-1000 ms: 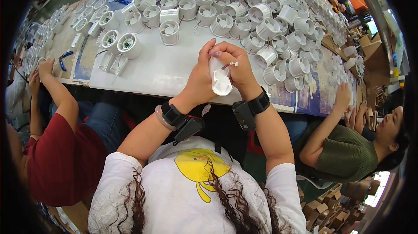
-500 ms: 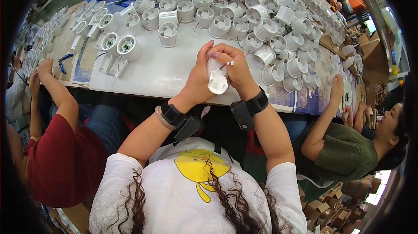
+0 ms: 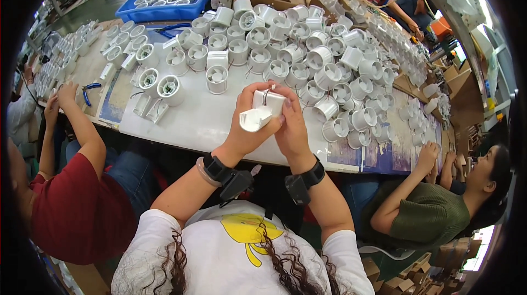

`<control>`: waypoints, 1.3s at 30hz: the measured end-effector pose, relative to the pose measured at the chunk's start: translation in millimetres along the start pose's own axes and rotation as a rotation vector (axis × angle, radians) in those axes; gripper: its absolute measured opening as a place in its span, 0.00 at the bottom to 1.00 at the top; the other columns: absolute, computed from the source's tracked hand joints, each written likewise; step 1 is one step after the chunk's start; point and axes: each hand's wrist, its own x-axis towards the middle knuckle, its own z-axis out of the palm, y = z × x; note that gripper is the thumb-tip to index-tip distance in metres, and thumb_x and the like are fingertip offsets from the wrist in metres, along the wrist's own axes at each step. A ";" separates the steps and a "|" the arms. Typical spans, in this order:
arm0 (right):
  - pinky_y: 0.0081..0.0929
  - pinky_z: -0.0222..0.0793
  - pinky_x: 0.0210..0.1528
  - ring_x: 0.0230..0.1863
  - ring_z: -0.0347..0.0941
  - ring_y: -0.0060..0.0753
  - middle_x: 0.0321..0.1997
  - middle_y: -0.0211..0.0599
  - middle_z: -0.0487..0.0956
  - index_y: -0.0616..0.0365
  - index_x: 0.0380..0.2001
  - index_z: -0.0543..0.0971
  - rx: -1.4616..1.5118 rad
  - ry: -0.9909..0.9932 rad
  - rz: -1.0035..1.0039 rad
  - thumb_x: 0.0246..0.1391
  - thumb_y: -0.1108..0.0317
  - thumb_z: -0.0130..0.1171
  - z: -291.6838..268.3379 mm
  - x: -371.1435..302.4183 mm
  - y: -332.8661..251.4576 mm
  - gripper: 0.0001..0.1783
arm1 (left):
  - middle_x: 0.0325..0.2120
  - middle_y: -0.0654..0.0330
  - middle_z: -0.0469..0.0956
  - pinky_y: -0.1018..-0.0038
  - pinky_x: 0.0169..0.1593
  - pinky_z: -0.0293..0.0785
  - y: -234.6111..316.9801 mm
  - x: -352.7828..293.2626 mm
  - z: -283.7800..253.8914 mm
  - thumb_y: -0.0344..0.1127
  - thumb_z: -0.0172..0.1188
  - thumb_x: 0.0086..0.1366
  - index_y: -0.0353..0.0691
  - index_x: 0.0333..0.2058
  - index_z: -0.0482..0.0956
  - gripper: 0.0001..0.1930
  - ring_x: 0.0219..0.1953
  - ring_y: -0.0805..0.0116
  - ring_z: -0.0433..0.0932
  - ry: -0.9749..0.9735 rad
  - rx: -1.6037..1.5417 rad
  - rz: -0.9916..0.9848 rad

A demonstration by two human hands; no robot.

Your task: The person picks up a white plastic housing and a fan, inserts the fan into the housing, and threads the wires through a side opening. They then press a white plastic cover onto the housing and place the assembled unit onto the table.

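Both hands are raised over the near edge of the table around one white plastic fan housing (image 3: 267,101). My left hand (image 3: 246,140) is closed around its left side and underneath. My right hand (image 3: 293,132) grips the right side, with its fingers near the top. A hollow, rounded white end of the part faces me at the lower left. From the upper end a short dark wire with a small white connector (image 3: 273,88) sticks up. Fingers hide part of the housing. Just beyond my hands stands a white round fan unit (image 3: 217,78).
Many white fan units (image 3: 329,75) are heaped across the back and right. Two units with green circuit boards (image 3: 169,87) stand at the left. A blue tray (image 3: 170,10) of round parts sits behind. Blue-handled pliers (image 3: 87,95) lie near a red-sleeved co-worker; another sits at right.
The housing has turned in my hands, so its hollow end now points lower left and the connector up. Both hands have shifted; the view now takes in more of the far table.
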 end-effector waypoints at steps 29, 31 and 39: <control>0.32 0.65 0.57 0.53 0.69 0.30 0.49 0.32 0.73 0.51 0.48 0.69 0.088 0.124 0.076 0.66 0.52 0.45 16.3 16.6 -19.2 0.17 | 0.64 0.53 0.54 0.65 0.67 0.50 14.6 17.0 12.0 0.33 0.44 0.67 0.39 0.56 0.62 0.19 0.65 0.62 0.56 0.035 -0.903 -0.153; 0.32 0.66 0.56 0.52 0.70 0.30 0.48 0.32 0.73 0.52 0.47 0.69 0.088 0.123 0.060 0.66 0.52 0.45 18.4 18.3 -18.8 0.17 | 0.65 0.54 0.53 0.66 0.67 0.50 22.5 21.8 11.3 0.33 0.45 0.68 0.40 0.54 0.64 0.17 0.65 0.63 0.56 -0.026 -0.977 -0.111; 0.25 0.68 0.50 0.45 0.72 0.25 0.43 0.32 0.75 0.55 0.43 0.71 0.134 0.074 -0.001 0.66 0.56 0.44 9.2 10.0 -12.4 0.15 | 0.65 0.56 0.54 0.64 0.67 0.53 21.8 11.8 10.2 0.34 0.49 0.68 0.42 0.51 0.66 0.13 0.65 0.62 0.57 -0.106 -1.045 -0.006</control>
